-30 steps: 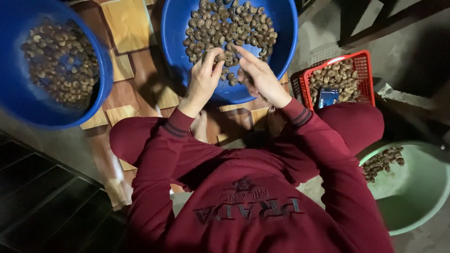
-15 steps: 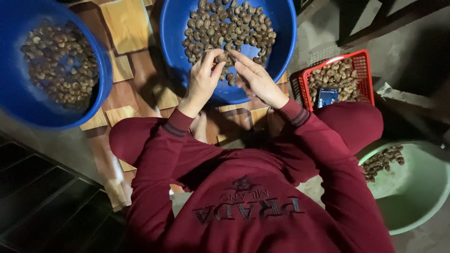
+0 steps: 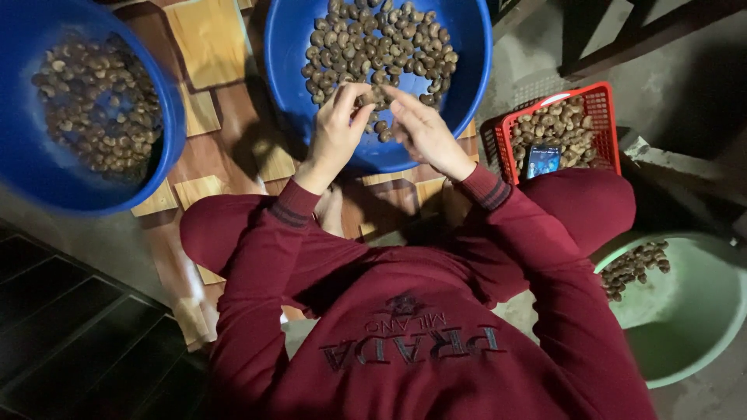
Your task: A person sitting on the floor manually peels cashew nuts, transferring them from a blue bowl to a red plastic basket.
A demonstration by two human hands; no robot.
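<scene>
Here both hands, the left hand [image 3: 336, 128] and right hand [image 3: 424, 132], pinch one nut [image 3: 372, 96] over the blue basin [image 3: 467, 70]; a fingertip grip held low over the pile seems best.

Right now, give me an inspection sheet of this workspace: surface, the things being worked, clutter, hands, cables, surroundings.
Surface: patchwork wooden floor.
Job's things: middle blue basin of brown nuts; both hands work one nut over it.
Clutter: second blue basin of nuts at left; red basket of nuts with a phone lying on them; green tub with a few nuts.
Hands: left hand and right hand meet fingertip to fingertip on the nut.
Cables: nothing seen.
Surroundings: dim grey ground at right; dark slats lower left.
</scene>
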